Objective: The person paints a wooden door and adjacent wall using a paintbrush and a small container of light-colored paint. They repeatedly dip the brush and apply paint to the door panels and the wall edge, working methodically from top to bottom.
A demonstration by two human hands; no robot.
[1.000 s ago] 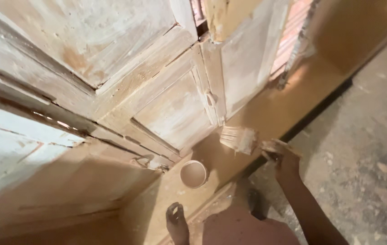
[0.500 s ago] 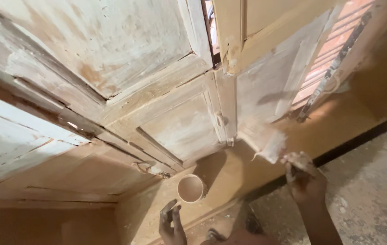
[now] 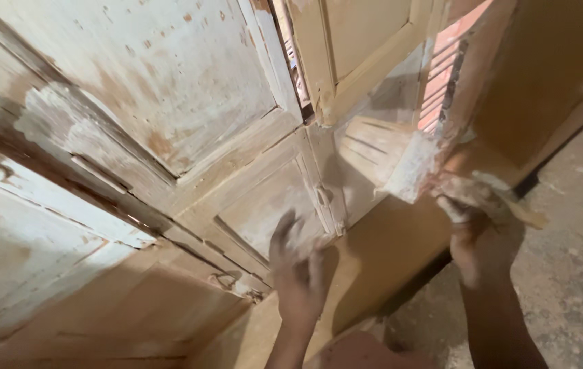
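Door: a worn, whitish panelled wooden door [image 3: 168, 96] with flaking paint filled the upper left.
Floor: dusty grey concrete floor [image 3: 578, 273] lay at lower right.
Left hand: the left hand [image 3: 298, 273] was raised with fingers spread, holding nothing, just before the door's lower panel.
Right hand: the right hand [image 3: 479, 232] was clamped on the brush handle.
Brush: a wide, paint-caked wooden brush [image 3: 418, 167] had its bristles against the door's lower right edge.

We're looking at a house under renovation, by every sign: old wooden panelled doors [image 3: 168, 102] fill the upper left of the frame, their paint worn and patchy, a tan-painted wall [image 3: 564, 75] rises at upper right, and a dusty, rubble-strewn concrete floor [image 3: 571, 273] runs along the lower right.
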